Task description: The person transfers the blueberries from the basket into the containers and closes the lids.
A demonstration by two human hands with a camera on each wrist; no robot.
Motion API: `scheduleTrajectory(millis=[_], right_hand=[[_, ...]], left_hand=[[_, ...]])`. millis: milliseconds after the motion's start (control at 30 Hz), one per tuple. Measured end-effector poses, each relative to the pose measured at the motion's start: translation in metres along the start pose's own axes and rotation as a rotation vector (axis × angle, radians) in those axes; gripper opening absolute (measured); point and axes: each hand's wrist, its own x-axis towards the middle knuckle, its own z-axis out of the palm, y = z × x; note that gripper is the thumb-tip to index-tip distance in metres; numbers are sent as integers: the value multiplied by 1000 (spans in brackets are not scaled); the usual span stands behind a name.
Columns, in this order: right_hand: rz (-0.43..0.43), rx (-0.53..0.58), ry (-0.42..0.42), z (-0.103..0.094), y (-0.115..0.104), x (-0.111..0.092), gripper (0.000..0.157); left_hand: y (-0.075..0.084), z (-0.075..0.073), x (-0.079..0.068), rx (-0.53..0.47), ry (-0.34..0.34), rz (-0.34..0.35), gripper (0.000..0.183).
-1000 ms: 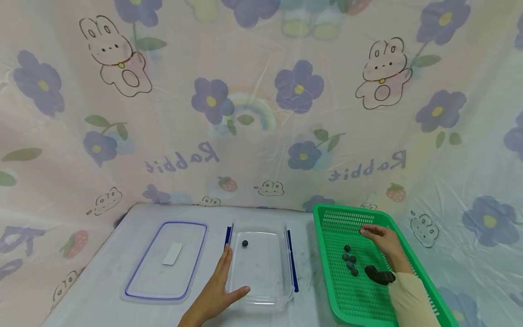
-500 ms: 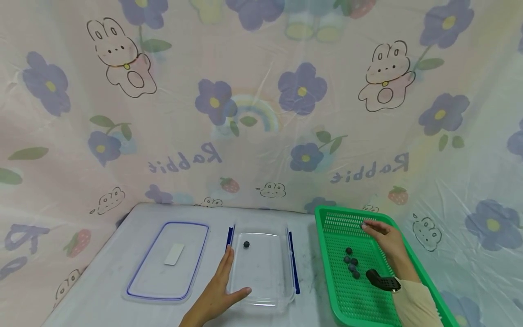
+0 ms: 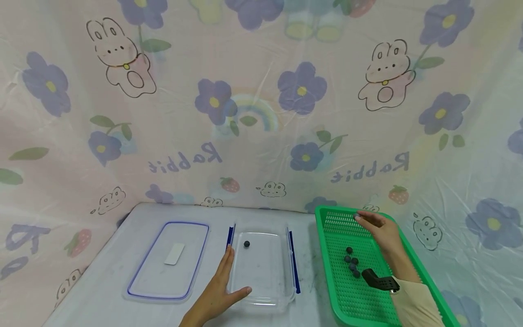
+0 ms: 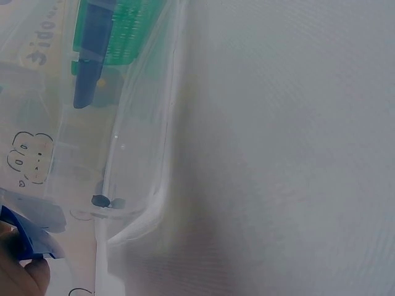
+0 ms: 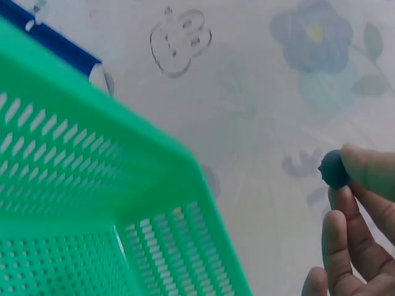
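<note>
My right hand [image 3: 386, 234] pinches a blueberry [image 5: 334, 169] between thumb and fingertips, above the far part of the green basket [image 3: 324, 254]. Several more blueberries [image 3: 352, 267] lie in a cluster on the basket floor. With fingers straight and thumb spread, my left hand [image 3: 214, 293] rests at the left side of a clear plastic container [image 3: 261, 277]. One blueberry [image 3: 247, 244] sits inside that container, near its far left corner. In the left wrist view, fingertips [image 4: 38, 274] show beside a blue latch flap [image 4: 24, 237].
A clear lid with a blue seal [image 3: 189, 277] lies on the white table [image 3: 102, 268] left of the container, bearing a white label [image 3: 174, 254]. Blue latch flaps [image 3: 294, 263] stick out at the container's sides. A patterned curtain [image 3: 253, 150] closes off the back and sides.
My right hand has risen slightly and shifted toward the basket's far rim, and the blueberry in its fingertips now shows more clearly. The left hand stays in place.
</note>
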Motion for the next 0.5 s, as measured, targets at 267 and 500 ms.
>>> scheduleTrajectory(millis=[267,500], right_hand=[[-102,61,-58,25,-22,-3,51],[-179,113,-113,50,-34,-3,45]], left_hand=[[-1,1,0,4,8,9,105],[-1,1,0,3,10,13,105]])
